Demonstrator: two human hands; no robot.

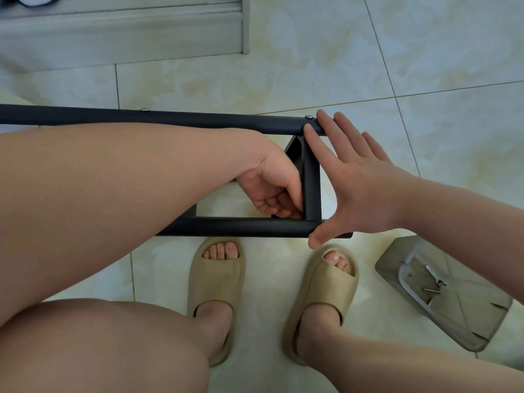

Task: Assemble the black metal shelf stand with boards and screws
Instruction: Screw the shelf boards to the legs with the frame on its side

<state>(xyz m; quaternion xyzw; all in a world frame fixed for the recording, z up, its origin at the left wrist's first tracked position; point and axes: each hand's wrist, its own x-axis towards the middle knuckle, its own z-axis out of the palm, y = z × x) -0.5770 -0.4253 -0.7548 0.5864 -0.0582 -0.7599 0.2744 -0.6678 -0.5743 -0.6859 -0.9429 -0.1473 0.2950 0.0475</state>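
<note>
The black frame (226, 226) lay flat, low over the floor (283, 80), in front of the person's knees. Its far bar (198, 120) and near bar (241, 226) ran left to right, and a short bar (312, 180) joined them near the right end.

The left hand (272, 188) reached down inside the frame. Its fingers were curled close together, with the tips at the corner where the short bar met the near bar. I could not tell if they pinched anything.

The right hand (360, 188) was spread wide, with straight fingers held apart. Its fingertips touched the end of the far bar, and its thumb pressed on the end of the near bar. A screw head (309, 117) sat on the far bar just beside those fingertips.

Two tan slippers (218, 282) stood under the near bar. A clear box (465, 330) lay on the floor to the right, with small screws (431, 290) in it.
</note>
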